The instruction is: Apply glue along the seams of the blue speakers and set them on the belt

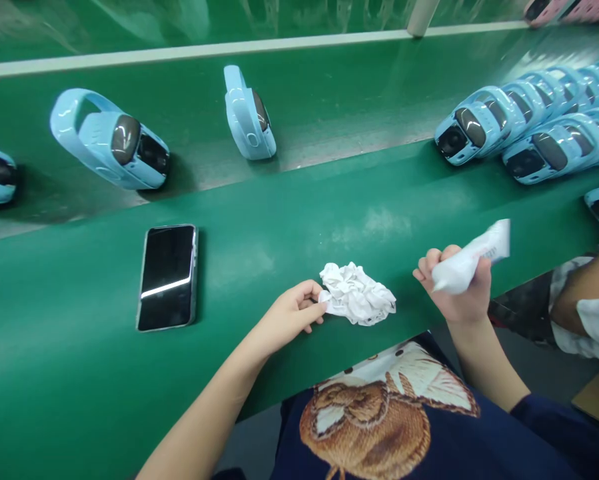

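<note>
Right now, the right hand (pixel 456 293) curls closed around a white squeeze tube (pixel 472 259), nozzle angled down, near a crumpled white cloth (pixel 356 293). The left hand (pixel 292 313), fingers loosely curved, touches the cloth's edge, with a black-screened smartphone (pixel 168 277) further left.

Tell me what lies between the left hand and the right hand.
In the head view, a crumpled white cloth lies between the left hand, which touches it, and the right hand, which grips a white tube.

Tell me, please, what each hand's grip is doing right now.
Left hand: half open, touching a crumpled cloth.
Right hand: closed, holding a white tube.
</note>
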